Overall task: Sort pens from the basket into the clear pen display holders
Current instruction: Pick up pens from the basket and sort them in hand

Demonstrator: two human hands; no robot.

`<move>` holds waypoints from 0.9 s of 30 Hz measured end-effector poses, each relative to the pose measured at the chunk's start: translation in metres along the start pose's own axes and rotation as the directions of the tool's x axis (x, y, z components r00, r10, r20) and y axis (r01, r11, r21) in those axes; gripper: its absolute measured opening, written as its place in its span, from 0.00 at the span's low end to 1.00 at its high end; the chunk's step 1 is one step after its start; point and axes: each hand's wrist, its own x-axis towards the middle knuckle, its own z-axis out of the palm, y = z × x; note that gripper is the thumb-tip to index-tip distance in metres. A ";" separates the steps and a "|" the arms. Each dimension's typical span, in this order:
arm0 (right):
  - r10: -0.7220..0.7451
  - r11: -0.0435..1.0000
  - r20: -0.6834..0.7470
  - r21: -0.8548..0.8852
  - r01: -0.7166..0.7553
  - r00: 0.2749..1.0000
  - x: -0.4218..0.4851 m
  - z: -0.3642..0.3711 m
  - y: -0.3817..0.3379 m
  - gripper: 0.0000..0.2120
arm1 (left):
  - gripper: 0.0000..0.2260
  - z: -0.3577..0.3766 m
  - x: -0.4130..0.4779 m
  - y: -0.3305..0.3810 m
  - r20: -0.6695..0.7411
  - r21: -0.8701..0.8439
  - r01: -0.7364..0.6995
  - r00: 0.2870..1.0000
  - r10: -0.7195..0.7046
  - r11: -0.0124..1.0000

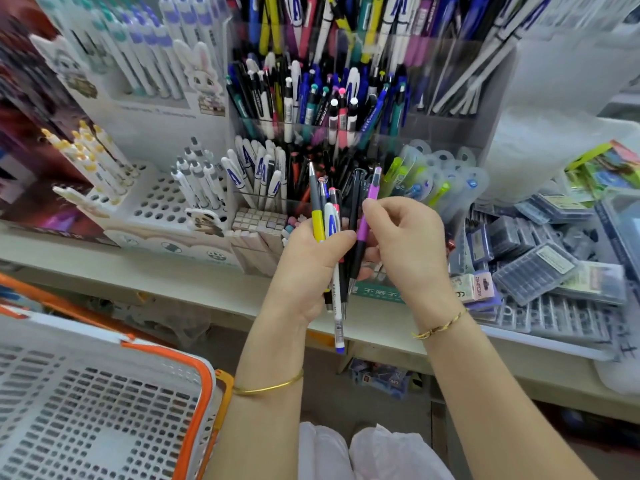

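Near the middle of the scene, in front of the shelf [138, 268], the right hand [405, 244] pinches a purple pen [363, 227] by its upper barrel, fingers [373, 206] clamped together on it. The pen's dark lower end runs down between the two hands. Just left of it, the left hand [311, 268] grips a bundle of pens [329, 220] upright, thumb pressed across the barrels and fingers curled round them. One white pen with a blue tip [338, 320] hangs lower than the others. Beyond the hands, at the far centre, the clear pen display holders [443, 129] rise in tiers, crowded with pens. At the near left sits the white perforated basket [204, 375] with an orange rim.
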 end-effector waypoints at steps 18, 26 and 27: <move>0.047 0.954 -0.231 0.300 0.026 0.972 0.007 0.004 -0.010 0.08 | 0.03 -0.009 0.004 0.000 0.069 -0.247 0.151 0.988 -0.138 0.957; 0.137 0.957 0.116 0.241 -0.161 0.984 -0.001 0.001 -0.011 0.06 | 0.08 -0.018 0.004 -0.003 0.154 -0.264 0.170 0.979 -0.132 0.949; 0.150 0.948 0.138 0.261 -0.182 0.979 -0.001 -0.001 -0.013 0.06 | 0.08 -0.020 0.003 -0.003 0.162 -0.262 0.172 0.978 -0.133 0.950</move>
